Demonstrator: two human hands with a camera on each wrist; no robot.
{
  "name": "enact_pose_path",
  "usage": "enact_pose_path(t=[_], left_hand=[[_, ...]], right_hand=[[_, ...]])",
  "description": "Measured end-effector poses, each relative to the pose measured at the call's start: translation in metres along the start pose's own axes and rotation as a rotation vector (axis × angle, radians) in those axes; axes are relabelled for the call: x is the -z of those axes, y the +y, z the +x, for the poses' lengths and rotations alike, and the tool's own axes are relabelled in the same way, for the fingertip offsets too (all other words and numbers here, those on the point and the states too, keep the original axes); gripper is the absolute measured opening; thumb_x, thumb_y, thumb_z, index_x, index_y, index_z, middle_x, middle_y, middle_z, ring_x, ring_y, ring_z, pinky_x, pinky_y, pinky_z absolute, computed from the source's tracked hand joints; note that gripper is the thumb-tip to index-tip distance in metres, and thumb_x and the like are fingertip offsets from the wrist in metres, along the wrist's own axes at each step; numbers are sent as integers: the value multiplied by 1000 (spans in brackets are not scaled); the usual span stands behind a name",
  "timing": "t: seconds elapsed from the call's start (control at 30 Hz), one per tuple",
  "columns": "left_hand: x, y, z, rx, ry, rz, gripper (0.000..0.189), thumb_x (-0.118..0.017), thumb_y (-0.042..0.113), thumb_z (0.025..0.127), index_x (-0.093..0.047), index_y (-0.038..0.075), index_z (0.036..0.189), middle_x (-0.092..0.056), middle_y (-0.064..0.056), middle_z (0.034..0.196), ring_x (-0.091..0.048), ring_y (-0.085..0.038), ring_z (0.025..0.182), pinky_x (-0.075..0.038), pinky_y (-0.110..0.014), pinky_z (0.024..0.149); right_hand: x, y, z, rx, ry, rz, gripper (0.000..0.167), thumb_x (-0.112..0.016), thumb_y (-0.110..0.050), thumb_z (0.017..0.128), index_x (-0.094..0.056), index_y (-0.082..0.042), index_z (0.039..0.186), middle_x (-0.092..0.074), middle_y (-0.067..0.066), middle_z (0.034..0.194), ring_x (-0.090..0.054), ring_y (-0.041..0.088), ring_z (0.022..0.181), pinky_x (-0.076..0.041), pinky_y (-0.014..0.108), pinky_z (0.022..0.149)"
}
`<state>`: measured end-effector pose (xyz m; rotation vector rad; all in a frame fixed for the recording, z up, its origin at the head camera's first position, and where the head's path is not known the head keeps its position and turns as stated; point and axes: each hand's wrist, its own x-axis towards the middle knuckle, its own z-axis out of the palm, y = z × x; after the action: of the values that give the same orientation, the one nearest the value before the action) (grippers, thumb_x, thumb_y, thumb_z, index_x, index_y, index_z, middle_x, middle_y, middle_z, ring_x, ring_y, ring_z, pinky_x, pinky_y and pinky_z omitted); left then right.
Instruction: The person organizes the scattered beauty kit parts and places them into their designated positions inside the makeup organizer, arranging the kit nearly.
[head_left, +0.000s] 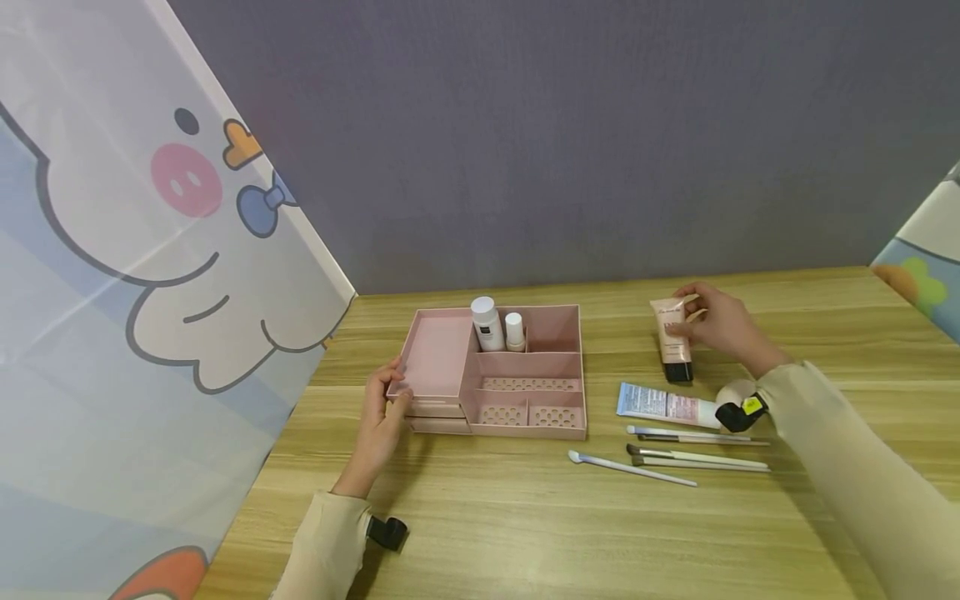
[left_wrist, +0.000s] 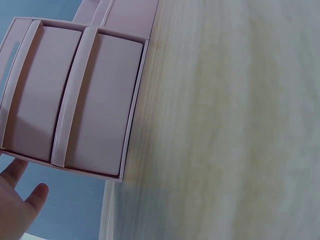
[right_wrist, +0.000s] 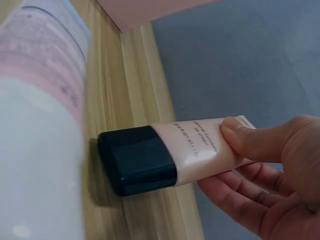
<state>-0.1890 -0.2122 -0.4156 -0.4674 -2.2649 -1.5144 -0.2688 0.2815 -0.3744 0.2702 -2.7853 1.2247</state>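
Observation:
My right hand pinches a beige BB cream tube between thumb and fingers. The tube is upright with its black cap downward, close over the table. My left hand is at the left side of a pink desktop organizer, its fingers along the side near the front corner. In the left wrist view, the thumb is extended away from the two drawer fronts. Two white-capped bottles, a larger one and a smaller one, stand in the organizer's back compartment.
A blue, pink and white tube lies below the held one, a round pale item beside it, partly hidden by the right wrist camera. Several makeup brushes lie nearer the front. A grey panel borders the wooden table's back.

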Motion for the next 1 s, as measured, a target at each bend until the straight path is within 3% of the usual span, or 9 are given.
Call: enact_pose_path(t=[0.13,0.33,0.57,1.0], left_hand=[[0,0,0,-3,-1,-1,19,-48,-2,96,-42,-8,113,-37,-26,148,-30,-40,138,-31,-19,89],[0,-1,1,-16,0,-2,20,-47,-2,96,-42,-9,114,-37,-27,148,-30,-41,138,-31,-20,90],[0,-1,0,-7,3,-17,20,-47,-3,96,-41,-9,114,-37,-28,147,-30,-41,138,-33,-17,86],[0,0,0,1,-4,-9,20,-47,-2,97,-41,-9,114,-37,-28,148,-29,-41,140,-32,-18,86]], right_hand=[[-3,-1,-3,62,58,-12,52,-76,-4,86,-47,10,127,-60,26,101,-62,22,77,-54,29,57],[-7,-4,-5,106,147,-19,52,-78,-8,85,-50,8,125,-62,21,96,-60,8,73,-50,23,55],[-14,-13,-8,146,182,6,50,-78,-6,85,-50,9,124,-61,21,96,-59,9,75,-47,17,58],[-22,-30,-10,240,232,28,49,-79,-3,83,-50,6,121,-63,20,94,-54,-4,75,-44,11,61]])
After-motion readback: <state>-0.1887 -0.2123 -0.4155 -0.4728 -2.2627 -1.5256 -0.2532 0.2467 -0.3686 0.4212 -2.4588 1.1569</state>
